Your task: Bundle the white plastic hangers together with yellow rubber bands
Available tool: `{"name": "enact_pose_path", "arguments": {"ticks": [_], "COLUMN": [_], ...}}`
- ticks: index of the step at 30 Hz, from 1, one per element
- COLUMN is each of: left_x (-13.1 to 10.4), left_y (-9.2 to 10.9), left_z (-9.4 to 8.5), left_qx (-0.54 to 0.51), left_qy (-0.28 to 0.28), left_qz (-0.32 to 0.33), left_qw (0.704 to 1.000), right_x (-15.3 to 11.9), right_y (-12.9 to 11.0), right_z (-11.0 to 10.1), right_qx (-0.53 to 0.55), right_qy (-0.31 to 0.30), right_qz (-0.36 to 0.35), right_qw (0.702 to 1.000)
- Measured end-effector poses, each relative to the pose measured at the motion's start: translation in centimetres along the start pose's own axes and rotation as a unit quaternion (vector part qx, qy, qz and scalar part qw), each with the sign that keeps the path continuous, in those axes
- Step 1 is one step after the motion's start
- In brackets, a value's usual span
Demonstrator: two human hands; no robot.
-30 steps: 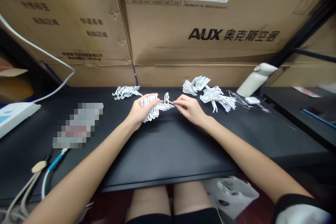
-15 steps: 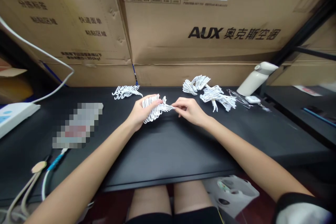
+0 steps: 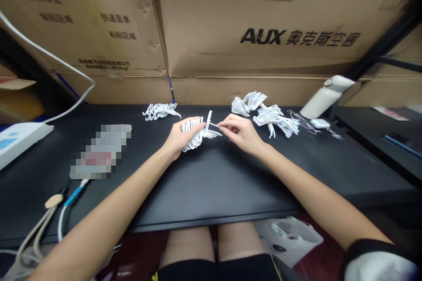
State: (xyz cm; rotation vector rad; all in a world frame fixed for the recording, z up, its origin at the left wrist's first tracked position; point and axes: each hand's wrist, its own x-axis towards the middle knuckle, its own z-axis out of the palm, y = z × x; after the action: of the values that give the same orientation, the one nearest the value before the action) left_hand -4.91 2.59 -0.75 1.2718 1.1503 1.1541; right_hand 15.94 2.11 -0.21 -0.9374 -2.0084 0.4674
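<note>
A bunch of white hooks (image 3: 192, 133) is wrapped in my left hand (image 3: 176, 137), the thumb lying across it and the curved ends hanging down. Thin straight ends fan out to the right of that thumb. There, one white hook (image 3: 213, 124) sticks out from the others, a short upright part beside it. My right hand (image 3: 242, 134) pinches its tip between thumb and fingertips. Further back on the left lies a row of loose white hooks (image 3: 161, 111). Behind my right hand rest two more clusters of white hooks, one farther back (image 3: 249, 103) and one nearer (image 3: 276, 120).
Large cardboard boxes (image 3: 211, 59) wall off the back of the black table (image 3: 204, 189). To the right are a white bottle (image 3: 326, 96), glasses (image 3: 301, 120) and a small white case (image 3: 319, 124). A blurred-out item (image 3: 100, 151), cables and a white power strip (image 3: 23, 140) lie left.
The hook pinched by my right hand now stands apart from the bunch, its other part tilted up. Both hands appear slightly shifted right as the view moved.
</note>
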Motion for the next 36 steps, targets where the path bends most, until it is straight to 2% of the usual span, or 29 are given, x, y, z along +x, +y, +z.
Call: {"name": "enact_pose_path", "arguments": {"ticks": [6, 11, 14, 18, 22, 28, 36], "left_x": [0.08, 0.0, -0.01, -0.02, -0.07, 0.0, -0.1], "left_y": [-0.17, 0.05, 0.16, 0.32, 0.34, 0.04, -0.09], "left_z": [0.04, -0.06, -0.08, -0.06, -0.18, -0.46, -0.35], "left_qx": [0.003, -0.01, -0.019, -0.034, -0.038, -0.028, -0.053], "left_qy": [0.002, -0.01, -0.01, -0.017, -0.021, -0.018, -0.052], "left_qz": [0.009, 0.004, 0.005, 0.001, -0.005, 0.01, -0.001], "left_qw": [1.0, 1.0, 1.0, 0.999, 0.999, 0.999, 0.997], "right_x": [0.01, -0.16, -0.12, 0.19, 0.43, 0.12, -0.25], "right_y": [0.2, 0.16, 0.13, 0.14, 0.07, -0.05, 0.08], "right_z": [-0.08, 0.23, 0.23, 0.1, 0.21, 0.67, 0.5], "right_qx": [-0.012, 0.016, 0.072, 0.184, 0.239, 0.217, 0.166], "right_qy": [-0.063, -0.058, -0.054, -0.064, -0.017, -0.013, -0.046], "right_qz": [-0.008, 0.007, 0.058, 0.16, 0.209, 0.192, 0.156], "right_qw": [0.998, 0.998, 0.994, 0.968, 0.948, 0.957, 0.973]}}
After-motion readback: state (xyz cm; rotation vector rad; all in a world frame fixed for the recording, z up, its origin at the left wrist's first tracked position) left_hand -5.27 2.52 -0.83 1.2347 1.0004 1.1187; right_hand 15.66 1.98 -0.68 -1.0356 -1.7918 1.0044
